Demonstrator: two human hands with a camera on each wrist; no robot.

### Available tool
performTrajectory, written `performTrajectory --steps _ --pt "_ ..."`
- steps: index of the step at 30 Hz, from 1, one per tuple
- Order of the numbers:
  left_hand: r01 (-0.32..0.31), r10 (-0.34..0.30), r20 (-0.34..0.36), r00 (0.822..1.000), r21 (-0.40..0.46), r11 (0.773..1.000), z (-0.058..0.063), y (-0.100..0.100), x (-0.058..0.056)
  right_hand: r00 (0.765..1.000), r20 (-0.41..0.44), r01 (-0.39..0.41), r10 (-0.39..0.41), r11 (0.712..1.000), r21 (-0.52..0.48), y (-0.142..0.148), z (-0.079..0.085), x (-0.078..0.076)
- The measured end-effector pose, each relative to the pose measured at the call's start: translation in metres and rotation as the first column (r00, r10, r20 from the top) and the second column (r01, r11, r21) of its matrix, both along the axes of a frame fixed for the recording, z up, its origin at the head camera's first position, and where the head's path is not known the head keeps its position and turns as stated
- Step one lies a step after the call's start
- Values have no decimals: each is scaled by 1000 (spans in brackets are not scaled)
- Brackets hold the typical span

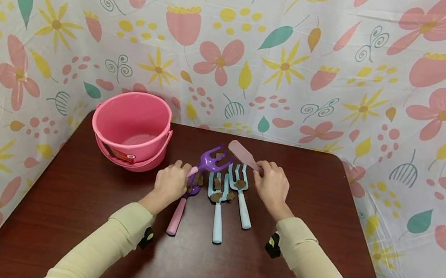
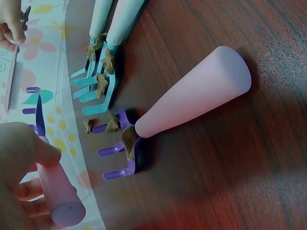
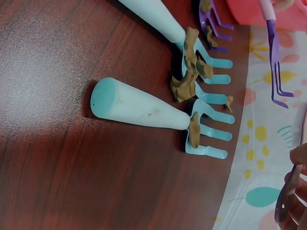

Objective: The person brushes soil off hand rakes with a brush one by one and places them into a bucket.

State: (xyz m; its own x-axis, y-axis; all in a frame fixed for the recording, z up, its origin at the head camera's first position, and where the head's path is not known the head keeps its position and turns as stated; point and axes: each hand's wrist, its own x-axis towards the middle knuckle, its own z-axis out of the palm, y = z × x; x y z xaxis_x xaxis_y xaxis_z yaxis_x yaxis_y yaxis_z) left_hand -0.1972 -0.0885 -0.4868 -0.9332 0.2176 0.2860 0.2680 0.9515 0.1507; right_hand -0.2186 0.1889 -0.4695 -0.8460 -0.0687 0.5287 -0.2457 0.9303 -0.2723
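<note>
My left hand [image 1: 172,180] grips the pink handle of a purple toy hand fork [image 1: 211,162], its tines raised above the table and pointing right. In my right hand [image 1: 271,184] is a pink brush [image 1: 243,155], its bristled head close to those tines. Below lie a second purple fork with a pink handle [image 1: 176,219] and two light blue forks, one in the middle [image 1: 218,223] and one to its right [image 1: 244,211]. Brown clay-like pieces [image 3: 183,86] cling to the lying forks' heads. In the left wrist view, my left thumb and fingers wrap the pink handle [image 2: 60,196].
A pink bucket [image 1: 154,159] stands at the back left, its handle lowered against the front. Small brown crumbs [image 2: 87,125] lie by the tines. The dark wooden table [image 1: 105,217] ends at a flowered curtain [image 1: 229,96] behind.
</note>
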Motion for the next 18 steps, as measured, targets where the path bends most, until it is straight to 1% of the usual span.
performTrajectory --steps 5,10,12,18 --pt "-38 35 73 997 42 998 0 -1 0 1000 18 20 -20 1000 -20 2 -2 1" --pt "-81 66 160 985 93 992 2 -1 0 999 28 35 -34 999 -33 4 -4 1" --pt "-94 70 191 979 121 988 3 0 0 999 28 39 -38 999 -36 5 -5 1" --pt "-121 64 248 967 223 967 5 1 0 999 22 47 -46 998 -49 4 -7 1"
